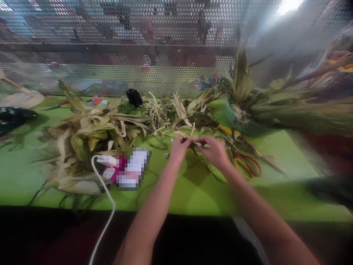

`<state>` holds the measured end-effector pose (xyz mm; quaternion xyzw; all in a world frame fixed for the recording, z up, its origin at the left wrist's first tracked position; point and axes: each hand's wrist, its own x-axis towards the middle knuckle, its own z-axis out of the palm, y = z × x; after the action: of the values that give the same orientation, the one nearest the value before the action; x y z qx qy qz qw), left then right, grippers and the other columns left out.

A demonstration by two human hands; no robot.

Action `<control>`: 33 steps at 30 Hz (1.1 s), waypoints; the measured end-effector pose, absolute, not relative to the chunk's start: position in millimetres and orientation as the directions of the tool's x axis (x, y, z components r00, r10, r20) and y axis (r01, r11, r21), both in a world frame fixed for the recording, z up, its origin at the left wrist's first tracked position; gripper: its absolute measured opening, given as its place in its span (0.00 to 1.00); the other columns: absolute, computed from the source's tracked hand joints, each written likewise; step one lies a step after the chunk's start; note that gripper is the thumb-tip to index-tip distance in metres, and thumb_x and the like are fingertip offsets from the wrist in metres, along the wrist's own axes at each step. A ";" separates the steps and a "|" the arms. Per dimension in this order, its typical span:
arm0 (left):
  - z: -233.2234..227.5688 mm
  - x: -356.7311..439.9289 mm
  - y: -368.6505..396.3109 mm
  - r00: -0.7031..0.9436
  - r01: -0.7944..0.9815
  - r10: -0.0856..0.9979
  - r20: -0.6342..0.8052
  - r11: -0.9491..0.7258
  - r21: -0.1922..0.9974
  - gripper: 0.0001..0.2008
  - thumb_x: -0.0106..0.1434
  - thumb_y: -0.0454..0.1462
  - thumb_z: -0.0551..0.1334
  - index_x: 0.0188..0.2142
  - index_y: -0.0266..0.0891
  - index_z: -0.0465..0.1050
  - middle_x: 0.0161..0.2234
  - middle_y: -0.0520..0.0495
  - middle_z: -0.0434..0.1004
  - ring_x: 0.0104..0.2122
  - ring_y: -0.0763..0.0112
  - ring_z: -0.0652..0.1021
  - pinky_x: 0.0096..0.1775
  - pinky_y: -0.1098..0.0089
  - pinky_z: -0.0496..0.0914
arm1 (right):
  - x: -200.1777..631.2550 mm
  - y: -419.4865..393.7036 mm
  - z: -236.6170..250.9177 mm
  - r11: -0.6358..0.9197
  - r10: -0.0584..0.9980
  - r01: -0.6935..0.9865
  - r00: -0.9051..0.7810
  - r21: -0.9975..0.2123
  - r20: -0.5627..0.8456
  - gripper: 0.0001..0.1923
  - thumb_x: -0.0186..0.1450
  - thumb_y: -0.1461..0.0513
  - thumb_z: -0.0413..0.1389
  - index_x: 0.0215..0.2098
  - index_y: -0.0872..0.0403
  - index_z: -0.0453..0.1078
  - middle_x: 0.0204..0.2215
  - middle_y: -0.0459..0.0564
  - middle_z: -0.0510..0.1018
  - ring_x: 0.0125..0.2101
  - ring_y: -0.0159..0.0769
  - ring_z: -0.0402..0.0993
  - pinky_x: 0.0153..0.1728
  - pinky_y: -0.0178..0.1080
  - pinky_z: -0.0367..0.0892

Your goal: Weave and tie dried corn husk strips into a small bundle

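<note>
Head view, hands: left hand [179,147] and right hand [215,151] close together over the middle of the green worktop [193,191], fingertips nearly touching.
Left grip: closed in a pinch on one end of a pale husk strip [190,137].
Right grip: closed in a pinch on the same husk strip, just beside the left fingertips.
Husk strip, place: held a little above the worktop, between both hands, in front of the loose heap of dry leaves.
Husk strip, handling: judged very light, thin and papery; likely to bend easily, to split along its grain and to tear if pulled hard across it.
Husk strip, hold: best taken near the ends with fingertips, flat sides pinched, as both hands do now.
Left of the hands: big husk pile [82,140], a white cable [106,195] running off the near edge, a pink device [113,171] partly blurred out.
Right of the hands: red-handled scissors [249,165] lying just beside the right wrist, close enough to be knocked.
Behind: scattered husk scraps [165,114], a small black object [134,97], a green basket [245,125] with leafy stalks [289,106] lying across it.
Back edge: perforated metal screen [138,77]; details beyond it too blurred to tell.
In the way: stray stems under the hands, scissors and cable nearby.
</note>
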<state>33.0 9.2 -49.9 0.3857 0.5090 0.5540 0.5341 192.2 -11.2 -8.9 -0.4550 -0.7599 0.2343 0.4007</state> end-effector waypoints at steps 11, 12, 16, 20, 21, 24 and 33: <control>-28.7 37.2 -5.4 0.143 0.160 0.984 0.108 -0.131 0.978 0.04 0.55 0.35 0.64 0.30 0.37 0.77 0.30 0.47 0.78 0.31 0.66 0.74 0.39 0.67 0.65 | 197.8 -1.9 -18.2 0.445 0.887 0.495 -0.130 -0.746 0.442 0.05 0.61 0.59 0.60 0.32 0.51 0.77 0.31 0.49 0.79 0.34 0.40 0.73 0.37 0.41 0.68; -27.3 37.8 -6.5 0.176 0.140 0.977 0.120 -0.146 0.979 0.05 0.56 0.36 0.64 0.31 0.37 0.77 0.32 0.47 0.78 0.33 0.65 0.74 0.40 0.67 0.65 | 197.5 -1.5 -19.1 0.407 0.902 0.474 -0.076 -0.781 0.425 0.05 0.60 0.59 0.60 0.32 0.52 0.76 0.31 0.49 0.79 0.33 0.39 0.73 0.36 0.40 0.68; -26.1 40.7 -8.6 0.240 0.068 0.963 0.119 -0.139 0.988 0.09 0.58 0.40 0.64 0.35 0.37 0.77 0.35 0.46 0.78 0.35 0.65 0.74 0.42 0.67 0.66 | 195.5 -2.1 -20.1 0.295 0.941 0.352 0.055 -0.888 0.334 0.06 0.57 0.59 0.62 0.32 0.53 0.74 0.28 0.47 0.78 0.29 0.36 0.72 0.33 0.38 0.68; -29.1 42.8 -8.0 0.195 0.053 0.979 0.066 -0.078 0.996 0.13 0.55 0.44 0.67 0.36 0.36 0.77 0.33 0.46 0.78 0.33 0.66 0.74 0.40 0.67 0.66 | 193.2 -3.9 -17.0 0.265 0.954 0.285 0.061 -0.921 0.293 0.07 0.56 0.59 0.62 0.30 0.53 0.72 0.27 0.46 0.77 0.28 0.35 0.72 0.32 0.37 0.67; -30.4 42.7 -7.2 0.170 0.052 0.984 0.051 -0.060 0.997 0.14 0.55 0.44 0.67 0.35 0.36 0.77 0.33 0.46 0.78 0.32 0.67 0.74 0.39 0.68 0.66 | 192.9 -4.1 -16.1 0.266 0.956 0.269 0.049 -0.926 0.289 0.07 0.57 0.59 0.62 0.30 0.53 0.72 0.27 0.46 0.77 0.28 0.34 0.72 0.32 0.37 0.68; -35.1 40.8 -4.3 0.126 0.026 0.992 0.029 -0.032 0.999 0.15 0.55 0.46 0.67 0.35 0.36 0.77 0.31 0.47 0.77 0.31 0.68 0.73 0.38 0.68 0.65 | 193.2 -3.9 -14.3 0.269 0.959 0.231 0.022 -0.935 0.281 0.07 0.58 0.59 0.61 0.32 0.53 0.72 0.28 0.46 0.77 0.29 0.34 0.72 0.33 0.37 0.68; -38.2 37.5 -2.2 0.124 -0.034 0.992 0.014 -0.009 0.999 0.14 0.57 0.45 0.66 0.34 0.35 0.75 0.29 0.49 0.74 0.30 0.71 0.70 0.35 0.71 0.64 | 197.9 2.4 -22.9 0.435 0.896 0.371 -0.087 -0.820 0.436 0.05 0.59 0.63 0.61 0.35 0.53 0.74 0.32 0.47 0.77 0.33 0.34 0.72 0.36 0.37 0.68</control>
<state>37.5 -2.2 -38.2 0.5247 0.4566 0.4789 0.5356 197.9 2.4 -22.9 -0.4605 -0.6878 0.2651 0.4945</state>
